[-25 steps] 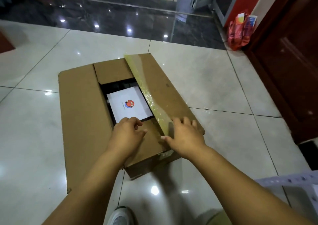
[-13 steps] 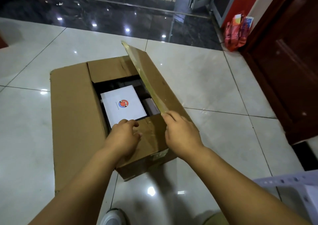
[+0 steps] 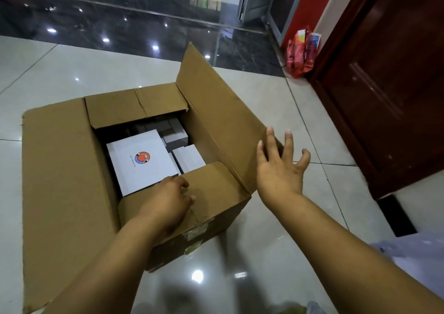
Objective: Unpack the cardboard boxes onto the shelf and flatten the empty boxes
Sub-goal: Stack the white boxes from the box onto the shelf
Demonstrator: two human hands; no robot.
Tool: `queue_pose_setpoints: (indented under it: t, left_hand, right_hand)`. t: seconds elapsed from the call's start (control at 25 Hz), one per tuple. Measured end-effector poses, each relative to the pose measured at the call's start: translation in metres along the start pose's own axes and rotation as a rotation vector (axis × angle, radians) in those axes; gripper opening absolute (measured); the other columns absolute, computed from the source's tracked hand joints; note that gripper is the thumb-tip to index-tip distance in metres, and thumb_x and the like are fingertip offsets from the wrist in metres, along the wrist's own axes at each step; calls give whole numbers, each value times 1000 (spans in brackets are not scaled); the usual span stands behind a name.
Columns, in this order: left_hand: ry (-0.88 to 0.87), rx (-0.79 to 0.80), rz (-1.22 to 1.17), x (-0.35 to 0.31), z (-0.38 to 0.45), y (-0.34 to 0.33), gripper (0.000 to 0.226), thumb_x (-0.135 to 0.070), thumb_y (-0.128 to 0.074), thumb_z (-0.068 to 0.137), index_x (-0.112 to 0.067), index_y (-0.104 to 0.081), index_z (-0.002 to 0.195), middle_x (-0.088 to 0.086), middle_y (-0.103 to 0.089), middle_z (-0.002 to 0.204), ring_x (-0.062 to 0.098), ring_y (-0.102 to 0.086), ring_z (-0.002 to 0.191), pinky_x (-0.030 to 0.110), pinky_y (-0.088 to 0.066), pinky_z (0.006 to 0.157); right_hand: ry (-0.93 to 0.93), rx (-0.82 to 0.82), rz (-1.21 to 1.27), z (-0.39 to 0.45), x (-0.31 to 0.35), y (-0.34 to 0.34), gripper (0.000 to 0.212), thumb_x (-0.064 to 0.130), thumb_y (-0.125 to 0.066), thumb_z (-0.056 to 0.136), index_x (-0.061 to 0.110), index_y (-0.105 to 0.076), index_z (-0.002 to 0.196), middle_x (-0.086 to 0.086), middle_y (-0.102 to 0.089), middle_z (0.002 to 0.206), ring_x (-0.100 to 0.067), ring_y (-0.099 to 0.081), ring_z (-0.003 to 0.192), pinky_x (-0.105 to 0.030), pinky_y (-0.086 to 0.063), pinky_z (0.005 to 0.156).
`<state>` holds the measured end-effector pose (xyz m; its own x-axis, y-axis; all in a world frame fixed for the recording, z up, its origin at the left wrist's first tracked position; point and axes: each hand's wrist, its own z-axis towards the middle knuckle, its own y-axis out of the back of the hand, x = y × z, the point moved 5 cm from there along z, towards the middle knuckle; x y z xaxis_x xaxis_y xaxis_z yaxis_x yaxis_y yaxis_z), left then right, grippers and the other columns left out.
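Floor tiles, glossy, with glare spots; slippery under a loaded carton if shoved. Dark door close on the right; a flap swung further could reach toward it, though contact looks unlikely.

Cardboard box on the floor, centre of view, opened at the top. Left long flap laid flat outward. Right long flap standing up and leaning outward, unsupported; liable to spring back over the opening once released. Far short flap partly over the contents, creased down the middle. Near short flap folded in over the front edge; tape remnants on the corner below, possibly still tacky, hard to tell.

Right hand beside the raised flap, fingers spread wide, holding nothing, touching or just off the flap edge. Left hand resting on the near short flap, fingers loosely bent at its edge, no clear grip seen.

White box with red-blue logo on top inside, tilted. Smaller white boxes packed beside and behind it, partly shadowed.

Risks, judged: near flap blocking the lift path and catching the white box's front edge; small boxes shifting or toppling once the large one comes out; torn corner if the flap is forced against leftover tape.
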<state>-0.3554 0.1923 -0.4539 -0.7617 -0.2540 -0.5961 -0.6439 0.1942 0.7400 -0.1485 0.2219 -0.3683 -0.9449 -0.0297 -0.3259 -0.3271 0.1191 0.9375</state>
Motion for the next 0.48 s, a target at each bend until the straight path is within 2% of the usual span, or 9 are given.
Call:
queue_pose_setpoints:
  t: [0.08,0.16,0.24,0.32,0.48]
  left_hand:
    - [-5,0,29,0,2,-3,41,-36,-65,88,-21,-55,125,3,-50,128,21,-51,110,32,-45,93]
    - [-15,-10,76,1,4,-5,43,-38,-64,88,-21,-54,126,3,-48,128,21,-48,111,30,-41,92]
    - [-17,-23,108,4,5,-6,46,-39,-64,88,-22,-52,129,2,-45,132,23,-44,117,32,-39,98]
    - [5,-26,146,10,6,-6,50,-41,-62,89,-23,-48,134,3,-42,137,26,-39,124,38,-36,104]
    - [51,-47,150,22,11,-5,60,-45,-57,90,-25,-37,143,4,-38,144,29,-35,130,42,-32,108]
  right_hand:
    - [-23,38,-9,8,-2,-14,79,20,-49,96,13,5,153,-11,31,155,-43,26,140,-64,2,111]
    - [-21,78,16,15,0,-30,71,37,-37,101,12,2,154,-11,25,158,-40,22,143,-63,5,111]
    - [4,142,76,20,7,-47,70,50,-29,100,14,0,154,-13,16,160,-37,15,146,-61,6,112]
    - [32,207,153,21,15,-63,69,51,-30,100,19,-2,154,-14,7,161,-37,6,147,-57,2,114]
    - [55,229,336,23,22,-82,56,40,-31,103,24,-11,153,-14,-18,156,-35,-20,143,-47,-15,114]
